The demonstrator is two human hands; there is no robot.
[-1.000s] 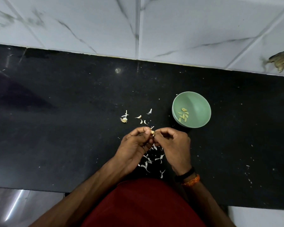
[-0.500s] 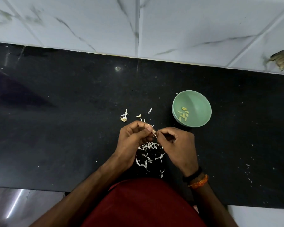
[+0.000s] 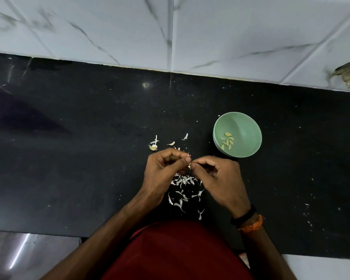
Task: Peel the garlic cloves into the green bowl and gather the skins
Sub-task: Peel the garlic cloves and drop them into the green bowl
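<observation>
Counter: black stone worktop (image 3: 69, 178) under a white marble-tiled wall; the person stands at its near edge.
Skins: pale peelings (image 3: 185, 190) lie scattered on the counter directly below and between the two wrists; a few more (image 3: 171, 143) lie just beyond the left knuckles.
Left hand (image 3: 166, 172): fingers curled, thumb and forefinger pinching a garlic clove (image 3: 189, 164).
Right hand (image 3: 220, 178): fingers curled, fingertips meeting the same clove from the other side; which hand holds and which strips, I cannot tell.
Clove axis: too small to read.
Green bowl (image 3: 249, 126): beyond and to the right of the pinch, near the right knuckles, with peeled cloves (image 3: 227, 142) inside.
Next move, as a judgement: the right hand is nearer the bowl, so dropping the clove means a short reach forward-right.
</observation>
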